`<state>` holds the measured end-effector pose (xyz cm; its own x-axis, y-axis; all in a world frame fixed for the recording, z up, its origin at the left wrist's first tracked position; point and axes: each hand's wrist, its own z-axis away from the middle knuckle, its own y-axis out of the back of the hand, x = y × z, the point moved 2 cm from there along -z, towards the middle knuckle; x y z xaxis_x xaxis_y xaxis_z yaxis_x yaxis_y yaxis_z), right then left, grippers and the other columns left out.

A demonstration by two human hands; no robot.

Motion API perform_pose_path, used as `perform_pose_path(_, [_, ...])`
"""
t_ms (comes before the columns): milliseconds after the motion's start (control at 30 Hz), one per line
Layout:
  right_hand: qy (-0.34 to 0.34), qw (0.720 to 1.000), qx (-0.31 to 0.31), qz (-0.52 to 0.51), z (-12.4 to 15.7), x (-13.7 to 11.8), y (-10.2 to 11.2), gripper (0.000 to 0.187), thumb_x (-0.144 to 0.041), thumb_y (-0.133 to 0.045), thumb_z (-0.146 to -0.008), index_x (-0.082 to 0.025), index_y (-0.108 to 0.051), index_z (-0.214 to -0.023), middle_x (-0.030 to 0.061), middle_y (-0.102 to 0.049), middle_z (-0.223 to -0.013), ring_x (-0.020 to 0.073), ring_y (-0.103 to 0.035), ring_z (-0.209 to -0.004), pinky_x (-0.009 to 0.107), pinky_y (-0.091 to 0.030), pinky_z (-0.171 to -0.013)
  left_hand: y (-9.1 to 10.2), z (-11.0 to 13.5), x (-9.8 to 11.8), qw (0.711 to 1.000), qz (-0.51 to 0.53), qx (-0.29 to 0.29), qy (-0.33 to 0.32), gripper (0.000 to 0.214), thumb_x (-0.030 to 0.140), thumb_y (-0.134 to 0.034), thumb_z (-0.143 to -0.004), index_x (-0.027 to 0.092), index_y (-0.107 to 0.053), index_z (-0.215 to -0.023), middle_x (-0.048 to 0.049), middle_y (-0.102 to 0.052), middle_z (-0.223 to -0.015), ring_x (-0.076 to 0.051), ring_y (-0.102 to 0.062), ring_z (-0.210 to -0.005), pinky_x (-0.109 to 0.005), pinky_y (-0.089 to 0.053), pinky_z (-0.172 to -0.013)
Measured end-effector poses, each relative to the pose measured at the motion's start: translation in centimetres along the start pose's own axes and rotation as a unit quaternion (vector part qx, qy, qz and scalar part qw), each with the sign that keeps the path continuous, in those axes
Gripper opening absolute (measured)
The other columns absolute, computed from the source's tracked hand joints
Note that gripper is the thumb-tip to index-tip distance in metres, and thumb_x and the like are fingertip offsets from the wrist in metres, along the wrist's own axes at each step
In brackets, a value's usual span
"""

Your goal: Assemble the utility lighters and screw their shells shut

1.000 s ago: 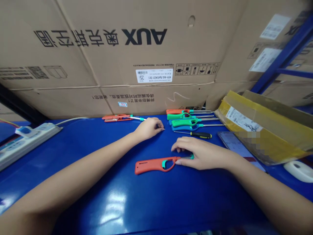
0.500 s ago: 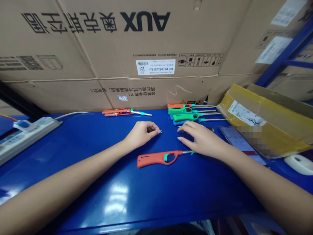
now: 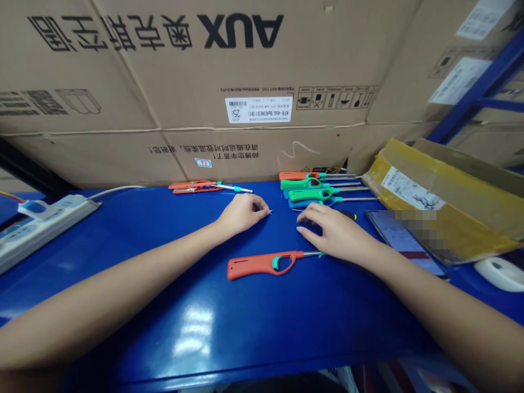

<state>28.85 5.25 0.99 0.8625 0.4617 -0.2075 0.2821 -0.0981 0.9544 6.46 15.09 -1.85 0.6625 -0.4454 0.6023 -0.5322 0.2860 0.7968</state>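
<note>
My left hand (image 3: 242,213) rests on the blue table (image 3: 164,305) with its fingers pinched on a tiny metal piece, likely a screw, whose tip shows at the fingertips. My right hand (image 3: 333,232) lies over the handle of a black screwdriver (image 3: 349,215), fingers curled on it. An orange long-nosed lighter (image 3: 264,265) with a teal trigger lies flat just in front of both hands, untouched.
Several orange, green and blue lighters (image 3: 315,191) lie in a row at the back. An opened orange lighter (image 3: 200,187) lies back left. A power strip (image 3: 36,226) sits left; a phone (image 3: 399,240), a yellow-taped carton (image 3: 446,202) and a white mouse (image 3: 501,273) sit right. Big cardboard boxes (image 3: 204,82) wall the back.
My right hand left the orange lighter's nozzle and moved back onto the black screwdriver. My left hand stayed pinched and shifted slightly toward me.
</note>
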Motion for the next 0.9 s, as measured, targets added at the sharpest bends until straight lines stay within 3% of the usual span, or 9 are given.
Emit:
perform_pose_path(167, [-0.071, 0.995, 0.018, 0.073, 0.0, 1.4, 0.4, 0.018, -0.028, -0.055, -0.094, -0.019, -0.065, -0.105, 0.0123, -0.065, -0.109, 0.0284, -0.064, -0.103, 0.042, -0.052, -0.088, 0.8, -0.5, 0.3, 0.998, 0.053, 0.017, 0.034, 0.031, 0.036, -0.061, -0.099, 0.016, -0.062, -0.123, -0.0098, -0.064, -0.123, -0.022, -0.065, -0.105, -0.043, -0.058, -0.090])
perform_pose_path(300, [-0.136, 0.979, 0.014, 0.153, 0.0, 2.9, 0.4, 0.021, -0.027, -0.060, -0.089, -0.014, -0.064, -0.105, 0.0221, -0.064, -0.108, 0.0379, -0.059, -0.102, 0.050, -0.051, -0.081, 1.6, 0.4, 1.3, 0.985, 0.154, 0.051, 0.052, 0.020, 0.033, -0.074, -0.087, 0.013, -0.072, -0.088, -0.0047, -0.072, -0.089, -0.017, -0.065, -0.081, -0.032, -0.054, -0.080])
perform_pose_path(367, [-0.148, 0.974, 0.003, 0.174, 0.1, 3.3, 0.2, 0.017, -0.025, -0.057, -0.090, -0.013, -0.064, -0.100, 0.0236, -0.065, -0.105, 0.0390, -0.059, -0.101, 0.051, -0.049, -0.078, 1.9, 1.7, 1.8, 0.970, 0.228, 0.056, 0.070, 0.019, 0.032, -0.077, -0.080, 0.014, -0.074, -0.080, -0.0031, -0.072, -0.079, -0.013, -0.060, -0.069, -0.028, -0.050, -0.069])
perform_pose_path(467, [-0.145, 0.972, -0.007, 0.184, 0.2, 3.5, -0.1, 0.013, -0.018, -0.052, -0.090, -0.013, -0.063, -0.097, 0.0228, -0.067, -0.100, 0.0385, -0.059, -0.099, 0.051, -0.048, -0.079, 2.1, 4.4, 2.2, 0.930, 0.346, 0.040, 0.113, 0.023, 0.035, -0.078, -0.077, 0.015, -0.074, -0.086, -0.0038, -0.070, -0.079, -0.010, -0.053, -0.060, -0.024, -0.044, -0.057])
perform_pose_path(600, [-0.122, 0.978, -0.003, 0.169, 0.3, 3.5, -0.1, 0.009, -0.012, -0.050, -0.088, -0.015, -0.059, -0.091, 0.0186, -0.067, -0.092, 0.0351, -0.060, -0.094, 0.048, -0.045, -0.079, 2.4, 8.1, 2.2, 0.858, 0.485, 0.042, 0.167, 0.021, 0.033, -0.078, -0.076, 0.015, -0.067, -0.079, -0.0032, -0.064, -0.077, -0.007, -0.048, -0.059, -0.020, -0.042, -0.053])
perform_pose_path(767, [-0.097, 0.988, 0.041, 0.109, -0.2, 1.8, 0.5, 0.009, -0.019, -0.042, -0.095, -0.017, -0.050, -0.100, 0.0160, -0.066, -0.093, 0.0291, -0.063, -0.084, 0.041, -0.046, -0.076, 2.5, 10.9, 2.5, 0.764, 0.608, 0.049, 0.212, 0.017, 0.022, -0.072, -0.075, 0.015, -0.057, -0.078, 0.0007, -0.054, -0.074, -0.004, -0.044, -0.058, -0.014, -0.041, -0.051])
perform_pose_path(867, [-0.079, 0.994, 0.065, 0.031, 0.0, -0.5, 0.8, 0.013, -0.025, -0.034, -0.102, -0.020, -0.042, -0.111, 0.0091, -0.065, -0.092, 0.0215, -0.065, -0.078, 0.033, -0.048, -0.069, 2.3, 11.5, 3.3, 0.721, 0.657, 0.036, 0.216, 0.017, 0.019, -0.068, -0.073, 0.016, -0.051, -0.075, 0.0029, -0.049, -0.070, -0.004, -0.043, -0.057, -0.013, -0.041, -0.052])
perform_pose_path(900, [-0.069, 0.993, 0.080, -0.048, 0.2, -1.3, 0.8, 0.012, -0.026, -0.034, -0.103, -0.021, -0.041, -0.111, 0.0055, -0.064, -0.087, 0.0197, -0.063, -0.074, 0.031, -0.048, -0.067, 2.2, 11.7, 3.6, 0.712, 0.669, 0.027, 0.213, 0.016, 0.019, -0.066, -0.073, 0.016, -0.050, -0.073, 0.0030, -0.048, -0.069, -0.004, -0.042, -0.056, -0.013, -0.041, -0.051])
